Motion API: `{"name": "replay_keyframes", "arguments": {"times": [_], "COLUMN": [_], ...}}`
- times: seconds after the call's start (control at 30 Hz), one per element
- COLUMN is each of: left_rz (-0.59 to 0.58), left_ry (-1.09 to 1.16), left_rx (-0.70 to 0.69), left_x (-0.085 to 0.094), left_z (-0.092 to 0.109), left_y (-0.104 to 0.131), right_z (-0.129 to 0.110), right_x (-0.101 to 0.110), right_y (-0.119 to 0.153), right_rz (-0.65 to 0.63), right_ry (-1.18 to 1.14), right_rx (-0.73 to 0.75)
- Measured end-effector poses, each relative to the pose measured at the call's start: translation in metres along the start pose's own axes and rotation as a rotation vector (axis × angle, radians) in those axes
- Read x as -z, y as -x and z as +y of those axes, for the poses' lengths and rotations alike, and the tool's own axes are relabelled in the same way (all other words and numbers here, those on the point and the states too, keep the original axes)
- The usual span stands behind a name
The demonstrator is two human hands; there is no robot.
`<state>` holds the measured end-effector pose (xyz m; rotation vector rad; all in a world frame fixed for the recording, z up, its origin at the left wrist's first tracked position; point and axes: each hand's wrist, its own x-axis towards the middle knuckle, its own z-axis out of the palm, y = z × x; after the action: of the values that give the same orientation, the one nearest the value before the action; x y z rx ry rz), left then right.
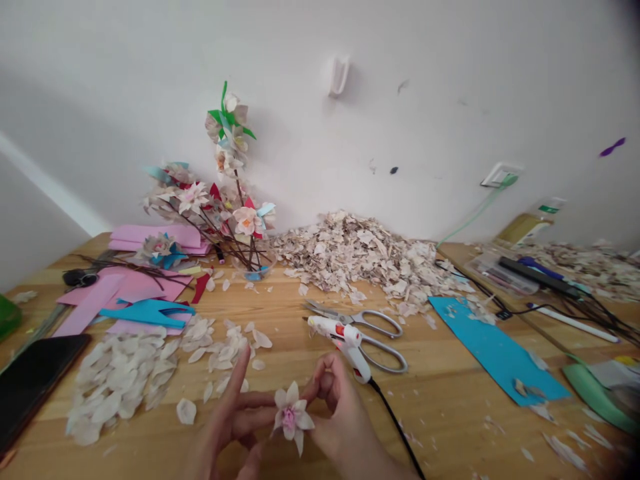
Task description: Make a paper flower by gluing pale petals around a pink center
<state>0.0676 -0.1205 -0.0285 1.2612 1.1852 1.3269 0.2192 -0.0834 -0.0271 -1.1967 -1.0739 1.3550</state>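
Observation:
Low in the middle of the head view is a small handmade flower (289, 419) with pale pointed petals and a pink centre. My right hand (337, 417) is closed at its right side, fingers curled and seemingly gripping it, though the grip itself is partly hidden. My left hand (233, 420) is at the flower's left, index finger raised, the other fingers apart and close against the petals. Just beyond my right hand, a white glue gun (343, 340) lies across silver scissors (383, 340). Loose pale petals (117, 380) lie in a pile to the left.
A large heap of pale scraps (360, 250) lies against the wall. Paper flowers on twigs (235, 173) stand at the back left, near pink paper (155, 237). A phone (37, 380) lies at left, a blue sheet (495, 350) at right. The glue gun's black cord (397, 423) trails forward.

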Motion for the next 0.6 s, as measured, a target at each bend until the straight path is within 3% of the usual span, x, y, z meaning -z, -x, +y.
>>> {"name": "replay_keyframes", "arguments": {"times": [0.47,0.6], "left_rz": [-0.003,-0.080], "left_ry": [0.093,0.226], "left_rx": [0.158,0.217], "left_x": [-0.002,0.002], "left_z": [-0.005,-0.006], "left_y": [-0.002,-0.005], "right_z": [0.006,0.011], "right_x": [0.005,0.004], "right_y": [-0.008,-0.008], "right_rz": [-0.053,-0.075], "right_ry": [-0.074,-0.109], "right_rx": [0.044,0.023]}}
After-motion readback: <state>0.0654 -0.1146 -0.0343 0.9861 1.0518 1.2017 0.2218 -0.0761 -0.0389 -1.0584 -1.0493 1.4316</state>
